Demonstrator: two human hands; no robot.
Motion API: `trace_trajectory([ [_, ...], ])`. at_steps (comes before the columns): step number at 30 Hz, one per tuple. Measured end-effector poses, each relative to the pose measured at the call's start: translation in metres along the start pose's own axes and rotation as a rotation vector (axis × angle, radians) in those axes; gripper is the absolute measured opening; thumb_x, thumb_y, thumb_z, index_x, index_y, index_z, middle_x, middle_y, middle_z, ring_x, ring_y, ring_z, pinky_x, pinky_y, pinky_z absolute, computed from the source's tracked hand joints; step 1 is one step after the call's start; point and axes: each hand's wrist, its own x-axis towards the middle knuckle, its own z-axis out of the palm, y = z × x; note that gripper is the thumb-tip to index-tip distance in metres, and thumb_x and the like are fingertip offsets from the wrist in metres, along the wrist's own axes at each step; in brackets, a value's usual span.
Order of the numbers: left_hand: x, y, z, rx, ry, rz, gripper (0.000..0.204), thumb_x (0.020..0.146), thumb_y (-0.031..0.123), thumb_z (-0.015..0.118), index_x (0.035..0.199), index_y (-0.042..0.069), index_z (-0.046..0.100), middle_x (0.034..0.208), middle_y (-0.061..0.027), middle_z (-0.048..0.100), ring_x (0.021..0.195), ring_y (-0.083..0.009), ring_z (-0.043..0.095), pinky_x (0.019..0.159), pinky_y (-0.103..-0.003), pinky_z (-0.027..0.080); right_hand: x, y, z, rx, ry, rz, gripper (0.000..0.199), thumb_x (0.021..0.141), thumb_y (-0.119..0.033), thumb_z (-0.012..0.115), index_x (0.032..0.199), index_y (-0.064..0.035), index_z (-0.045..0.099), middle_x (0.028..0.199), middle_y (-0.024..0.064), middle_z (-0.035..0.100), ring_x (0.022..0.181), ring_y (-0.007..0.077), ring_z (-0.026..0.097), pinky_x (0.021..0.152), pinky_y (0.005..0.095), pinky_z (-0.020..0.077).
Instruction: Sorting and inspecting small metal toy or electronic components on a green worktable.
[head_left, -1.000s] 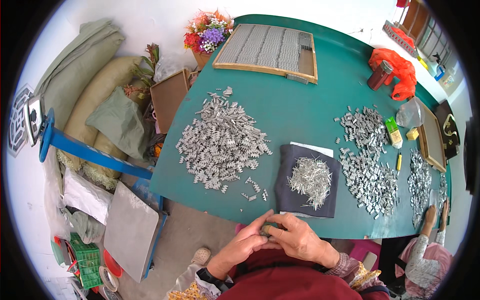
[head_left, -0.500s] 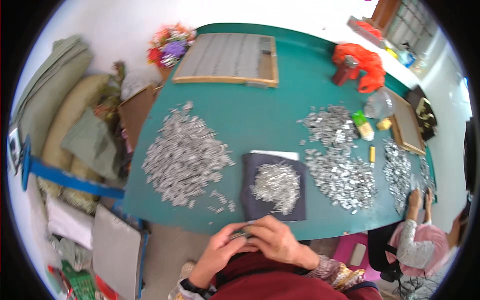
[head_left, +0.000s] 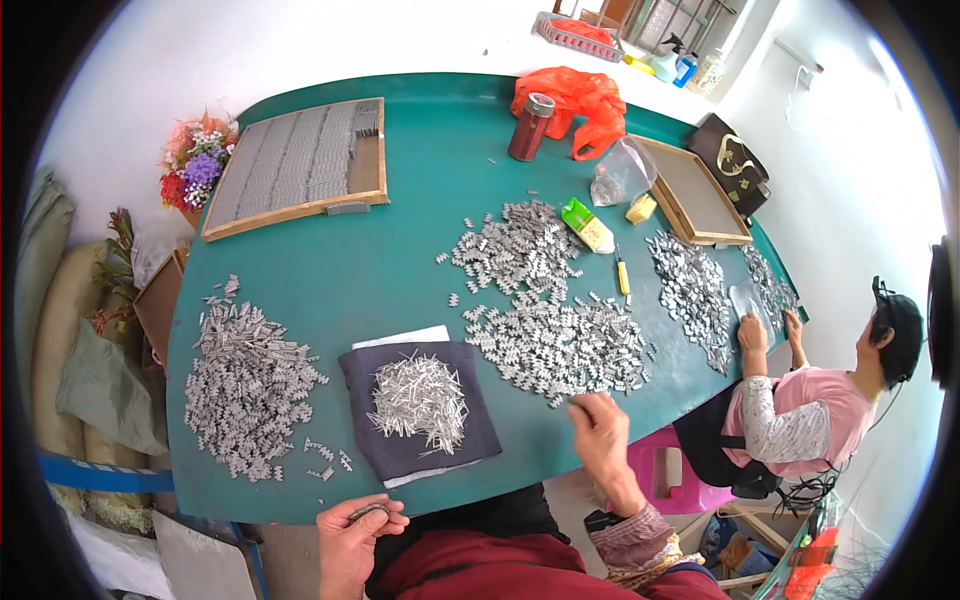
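My left hand (head_left: 358, 532), closed, pinches a small dark grey metal piece (head_left: 370, 512) just off the near table edge. Over the table's near edge, my right hand (head_left: 600, 440) has its fingers curled together, their tips close to the lower rim of a pile of small zigzag grey metal pieces (head_left: 560, 350). Whatever those fingers may hold is hidden. Between my hands and further in, a heap of thin silvery pins (head_left: 420, 402) lies on a dark folded cloth (head_left: 482, 425). A large pile of grey toothed pieces (head_left: 245, 390) spreads on the left.
A wooden-framed tray (head_left: 295, 208) packed with rows of grey pieces stands at the far left of the green table (head_left: 430, 260). A dark red flask (head_left: 531, 128), an orange bag (head_left: 575, 95) and a yellow-handled screwdriver (head_left: 622, 275) lie further right. Another person (head_left: 815, 410) works at the right.
My hands, together before, are now apart: the left keeps a metal piece, the right has gone out to the right-hand pile. The view has turned to the right.
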Motion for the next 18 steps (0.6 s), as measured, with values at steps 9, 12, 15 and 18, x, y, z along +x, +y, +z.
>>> trace_trajectory([
  [9, 0.011, 0.005, 0.014, 0.062, -0.048, -0.118, 0.014, 0.091, -0.004, 0.057, 0.102, -0.012, 0.061, 0.092, -0.0253, 0.068, 0.075, -0.0311, 0.072, 0.066, -0.037, 0.063, -0.004, 0.012, 0.021, -0.322, 0.035, 0.004, 0.015, 0.081, -0.015, 0.073, 0.082, -0.0032, 0.063, 0.076, 0.0128, 0.06, 0.067, 0.0333, 0.061, 0.06, 0.0422, 0.0476],
  [12, 0.012, 0.008, 0.019, 0.123, -0.051, -0.146, 0.015, 0.092, -0.003, 0.056, 0.103, -0.012, 0.06, 0.091, -0.0246, 0.068, 0.073, -0.0305, 0.072, 0.064, -0.036, 0.063, -0.002, 0.016, 0.034, -0.3, 0.009, 0.003, 0.021, 0.081, -0.019, 0.074, 0.084, -0.0035, 0.059, 0.079, 0.0125, 0.059, 0.069, 0.0331, 0.061, 0.061, 0.0431, 0.0475],
  [15, 0.012, 0.008, 0.023, 0.158, -0.051, -0.151, 0.015, 0.092, -0.002, 0.057, 0.103, -0.012, 0.06, 0.09, -0.024, 0.068, 0.072, -0.03, 0.071, 0.063, -0.036, 0.062, -0.003, 0.015, 0.033, -0.185, -0.053, 0.061, 0.022, 0.081, -0.015, 0.074, 0.087, -0.0015, 0.058, 0.078, 0.013, 0.059, 0.069, 0.0311, 0.061, 0.061, 0.0419, 0.0469],
  [18, 0.01, 0.01, 0.025, 0.172, -0.045, -0.146, 0.015, 0.092, -0.002, 0.058, 0.103, -0.012, 0.061, 0.09, -0.0238, 0.068, 0.072, -0.0296, 0.071, 0.063, -0.036, 0.062, -0.005, 0.015, 0.034, -0.013, -0.079, 0.02, 0.019, 0.08, -0.006, 0.073, 0.086, 0.0012, 0.056, 0.076, 0.0123, 0.057, 0.063, 0.0246, 0.058, 0.059, 0.0365, 0.0451],
])
